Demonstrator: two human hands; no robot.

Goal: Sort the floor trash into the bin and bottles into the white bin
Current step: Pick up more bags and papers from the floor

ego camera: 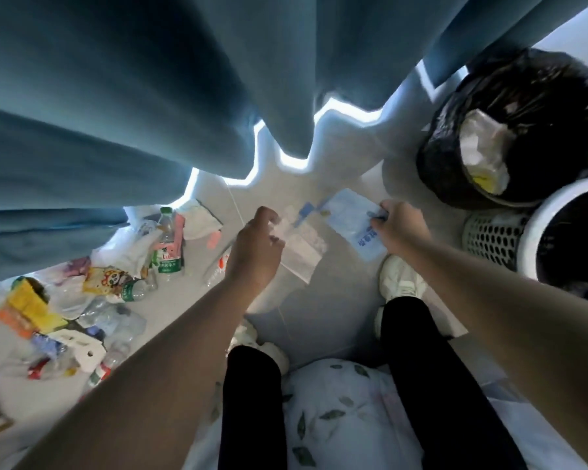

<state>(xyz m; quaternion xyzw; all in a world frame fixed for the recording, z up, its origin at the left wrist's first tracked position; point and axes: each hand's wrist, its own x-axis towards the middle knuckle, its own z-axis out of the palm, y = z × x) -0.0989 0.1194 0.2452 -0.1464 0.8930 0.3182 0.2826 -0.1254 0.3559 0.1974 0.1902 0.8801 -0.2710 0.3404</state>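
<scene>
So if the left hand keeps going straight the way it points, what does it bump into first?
Probably the clear plastic wrapper on the floor, right under the left hand. Its fingers already curl at the wrapper's edge, though actual contact is hard to tell.

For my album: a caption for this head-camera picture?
Seated person's right hand grips a pale blue packet, left hand a clear wrapper.

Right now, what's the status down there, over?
Right hand grips a blue packet. Left hand pinches a clear wrapper. Black-lined bin close by. Bottles remain on floor.
</scene>
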